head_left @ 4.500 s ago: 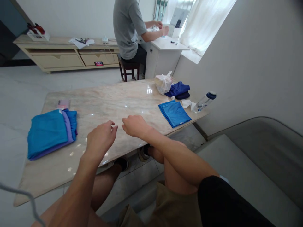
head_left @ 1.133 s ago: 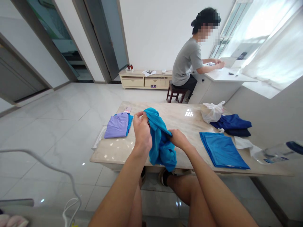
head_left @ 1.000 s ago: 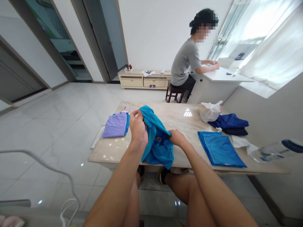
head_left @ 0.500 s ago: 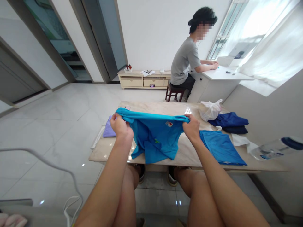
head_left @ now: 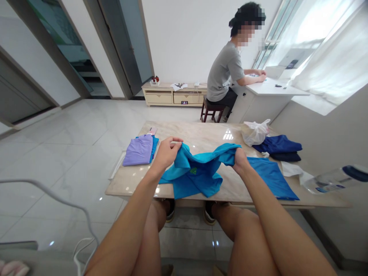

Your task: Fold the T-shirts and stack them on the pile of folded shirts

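Note:
A bright blue garment (head_left: 198, 176), which looks like a T-shirt, hangs in folds between my hands, its lower part resting on the marble-topped table (head_left: 201, 132). My left hand (head_left: 169, 151) pinches its upper left edge between thumb and fingers. At the upper right corner, my right hand (head_left: 240, 161) is closed around bunched cloth. A small green print shows in the middle of the garment. To the right lies a folded blue cloth (head_left: 271, 178). A folded lavender garment (head_left: 138, 150), with blue cloth partly under it, lies left of my left hand.
At the table's right are a white plastic bag (head_left: 255, 132), dark blue clothes (head_left: 277, 147), white paper (head_left: 291, 170) and a clear bottle (head_left: 336, 180) with a dark blue lid. Beyond, a person (head_left: 225, 73) sits on a stool at a white desk (head_left: 276, 88).
My left hand has moved right along the garment, and my right hand slightly right and down. The stretched upper edge now sags in folds. The lavender garment is uncovered.

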Tool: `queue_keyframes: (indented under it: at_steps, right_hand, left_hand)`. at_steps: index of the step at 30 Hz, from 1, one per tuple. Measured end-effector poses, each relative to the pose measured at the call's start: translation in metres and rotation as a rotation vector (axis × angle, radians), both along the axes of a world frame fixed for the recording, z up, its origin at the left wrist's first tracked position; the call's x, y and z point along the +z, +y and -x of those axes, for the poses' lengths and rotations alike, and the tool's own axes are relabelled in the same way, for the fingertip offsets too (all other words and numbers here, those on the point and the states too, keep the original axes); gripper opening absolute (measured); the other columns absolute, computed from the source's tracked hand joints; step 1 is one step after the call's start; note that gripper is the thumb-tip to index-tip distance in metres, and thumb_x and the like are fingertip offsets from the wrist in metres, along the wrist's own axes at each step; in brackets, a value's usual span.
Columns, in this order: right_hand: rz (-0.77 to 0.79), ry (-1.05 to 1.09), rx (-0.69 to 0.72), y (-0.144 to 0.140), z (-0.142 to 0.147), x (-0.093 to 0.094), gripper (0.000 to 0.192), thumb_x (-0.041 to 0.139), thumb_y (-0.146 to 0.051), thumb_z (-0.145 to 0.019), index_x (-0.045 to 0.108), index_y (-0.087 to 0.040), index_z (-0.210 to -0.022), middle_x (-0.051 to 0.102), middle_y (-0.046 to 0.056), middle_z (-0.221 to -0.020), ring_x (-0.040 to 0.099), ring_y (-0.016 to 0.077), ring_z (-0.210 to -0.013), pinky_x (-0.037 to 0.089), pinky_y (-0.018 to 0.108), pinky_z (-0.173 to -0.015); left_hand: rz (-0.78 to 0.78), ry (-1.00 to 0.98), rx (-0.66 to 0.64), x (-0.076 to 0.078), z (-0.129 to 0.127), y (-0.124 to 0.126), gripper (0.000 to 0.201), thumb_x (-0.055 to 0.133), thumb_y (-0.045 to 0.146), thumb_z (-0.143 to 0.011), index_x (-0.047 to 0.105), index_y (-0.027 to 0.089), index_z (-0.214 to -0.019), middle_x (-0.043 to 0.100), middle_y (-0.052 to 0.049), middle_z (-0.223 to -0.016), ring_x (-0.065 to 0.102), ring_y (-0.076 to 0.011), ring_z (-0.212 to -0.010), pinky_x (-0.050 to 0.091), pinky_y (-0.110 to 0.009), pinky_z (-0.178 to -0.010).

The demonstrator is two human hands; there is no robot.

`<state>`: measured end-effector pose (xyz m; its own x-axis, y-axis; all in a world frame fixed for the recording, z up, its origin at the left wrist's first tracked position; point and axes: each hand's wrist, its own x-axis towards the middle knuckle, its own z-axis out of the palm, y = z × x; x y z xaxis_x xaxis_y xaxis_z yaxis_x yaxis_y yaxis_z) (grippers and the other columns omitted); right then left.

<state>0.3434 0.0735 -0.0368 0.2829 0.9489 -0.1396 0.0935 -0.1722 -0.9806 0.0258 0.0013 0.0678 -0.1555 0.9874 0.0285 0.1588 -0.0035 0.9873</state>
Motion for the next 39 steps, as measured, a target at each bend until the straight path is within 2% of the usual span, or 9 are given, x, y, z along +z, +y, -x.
queue_keyframes:
  at_steps: [2,4,8,14,18,21,24,32,39]
  right_hand:
    - [0.133,0.042,-0.027,-0.002,-0.005,-0.004,0.022,0.055,-0.044,-0.094,0.057,-0.026,-0.081,0.058,0.000,-0.060,0.061,0.0204,-0.057,0.056,0.031,-0.053]
    - [0.168,0.012,-0.043,-0.003,-0.010,-0.005,0.016,0.058,-0.040,-0.091,0.059,-0.026,-0.083,0.061,0.000,-0.063,0.064,0.0209,-0.060,0.058,0.032,-0.056]
    - [0.112,-0.006,-0.098,-0.005,-0.019,-0.006,0.011,0.060,-0.037,-0.084,0.062,-0.026,-0.086,0.063,0.001,-0.068,0.065,0.0214,-0.064,0.057,0.031,-0.055]
    - [0.102,-0.077,-0.342,-0.007,-0.024,-0.002,0.011,0.050,-0.026,-0.078,0.060,-0.026,-0.084,0.058,0.001,-0.071,0.060,0.0225,-0.069,0.054,0.032,-0.058]
    - [-0.090,-0.399,-0.255,-0.013,-0.020,0.004,0.025,0.052,-0.024,-0.075,0.072,-0.022,-0.089,0.070,0.005,-0.082,0.066,0.0259,-0.085,0.058,0.036,-0.081]
    - [-0.167,-0.593,-0.105,-0.017,-0.014,0.008,0.037,0.054,-0.023,-0.075,0.080,-0.019,-0.102,0.079,0.008,-0.092,0.070,0.0280,-0.094,0.056,0.039,-0.095]
    - [-0.155,-0.665,-0.040,-0.018,-0.009,0.009,0.043,0.055,-0.022,-0.077,0.083,-0.016,-0.110,0.081,0.010,-0.094,0.071,0.0279,-0.092,0.056,0.038,-0.094]
    - [-0.167,-0.775,0.002,-0.018,-0.004,0.010,0.044,0.055,-0.021,-0.080,0.085,-0.018,-0.112,0.081,0.009,-0.093,0.070,0.0278,-0.090,0.055,0.035,-0.087]
    - [-0.150,-0.798,0.017,-0.017,-0.005,0.010,0.045,0.055,-0.021,-0.082,0.085,-0.017,-0.114,0.082,0.010,-0.096,0.071,0.0287,-0.093,0.054,0.036,-0.087]
  left_hand:
    - [-0.125,0.331,0.112,-0.003,-0.007,-0.004,0.008,0.072,0.026,-0.100,0.077,0.024,-0.106,0.074,-0.005,-0.077,0.072,-0.0253,-0.078,0.048,-0.028,-0.072]
    - [-0.175,0.570,0.156,-0.003,-0.012,-0.006,0.014,0.065,0.029,-0.106,0.076,0.027,-0.114,0.076,-0.006,-0.082,0.075,-0.0301,-0.089,0.048,-0.031,-0.080]
    - [-0.108,0.797,0.037,-0.002,-0.015,-0.007,0.020,0.066,0.044,-0.107,0.077,0.027,-0.111,0.076,-0.008,-0.081,0.076,-0.0335,-0.093,0.047,-0.033,-0.082]
    - [-0.082,0.981,-0.111,-0.004,-0.018,-0.007,0.037,0.079,0.060,-0.097,0.082,0.026,-0.111,0.080,-0.012,-0.093,0.076,-0.0357,-0.100,0.048,-0.035,-0.086]
    - [0.015,1.129,-0.333,-0.008,-0.023,-0.010,0.039,0.082,0.059,-0.093,0.084,0.023,-0.107,0.083,-0.016,-0.105,0.078,-0.0376,-0.107,0.050,-0.035,-0.086]
    - [0.125,1.210,-0.551,-0.012,-0.027,-0.016,0.027,0.092,0.047,-0.085,0.083,0.022,-0.089,0.084,-0.016,-0.104,0.080,-0.0377,-0.104,0.050,-0.034,-0.081]
    - [0.191,1.231,-0.663,-0.015,-0.030,-0.023,0.024,0.094,0.038,-0.081,0.077,0.022,-0.076,0.085,-0.014,-0.098,0.081,-0.0366,-0.101,0.049,-0.032,-0.076]
    - [0.246,1.290,-0.558,-0.015,-0.024,-0.023,0.029,0.100,0.039,-0.071,0.077,0.022,-0.077,0.085,-0.014,-0.100,0.081,-0.0376,-0.101,0.054,-0.034,-0.079]
    - [0.259,1.275,-0.617,-0.017,-0.027,-0.026,0.014,0.093,0.030,-0.080,0.082,0.023,-0.086,0.085,-0.015,-0.101,0.082,-0.0383,-0.106,0.057,-0.037,-0.087]
